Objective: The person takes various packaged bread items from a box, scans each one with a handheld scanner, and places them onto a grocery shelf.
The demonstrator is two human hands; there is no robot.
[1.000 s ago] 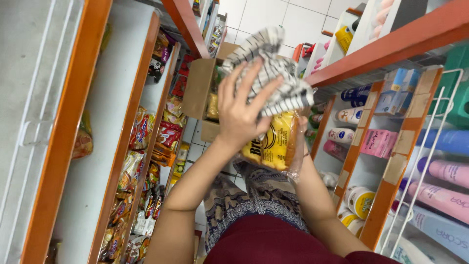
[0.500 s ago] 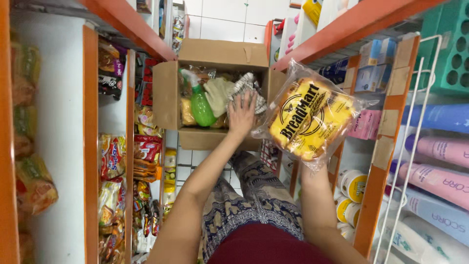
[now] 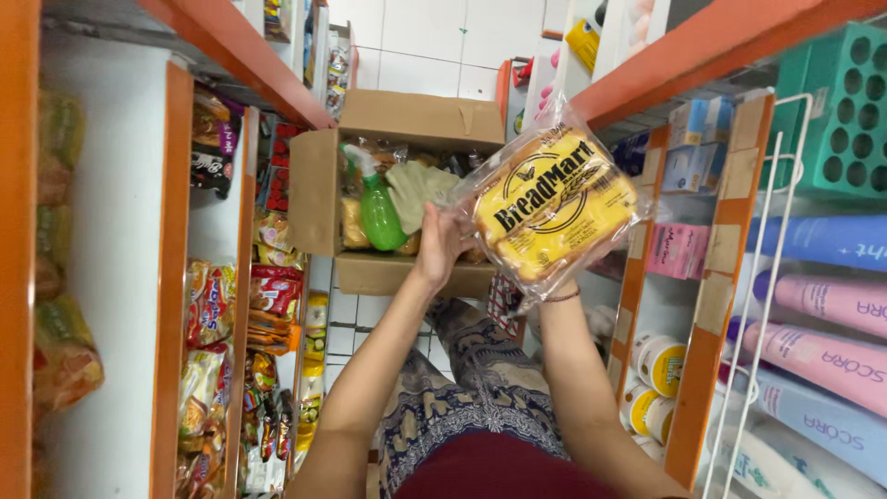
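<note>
Shop aisle, orange-edged shelves both sides, head view looking down: bread going up from the box.

Right hand (image 3: 545, 294) is holding a clear bag of sliced bread (image 3: 554, 208) with a yellow label, raised at about 1 o'clock from the open cardboard box (image 3: 407, 120); the fingers are hidden behind the bag, so how tightly they are closing cannot be told. Left hand (image 3: 442, 242) is reaching to the bag's left edge, fingers loosely spread, touching or just beside the wrapper. Box is sitting at 12 o'clock on the tiled floor, holding a green spray bottle (image 3: 379, 211) and pale gloves (image 3: 418, 189). Judgement: supporting the loaf from underneath with a flat palm, not squeezing the sides, is keeping the slices from crushing; left hand steadying the loose wrapper end helps.
</note>
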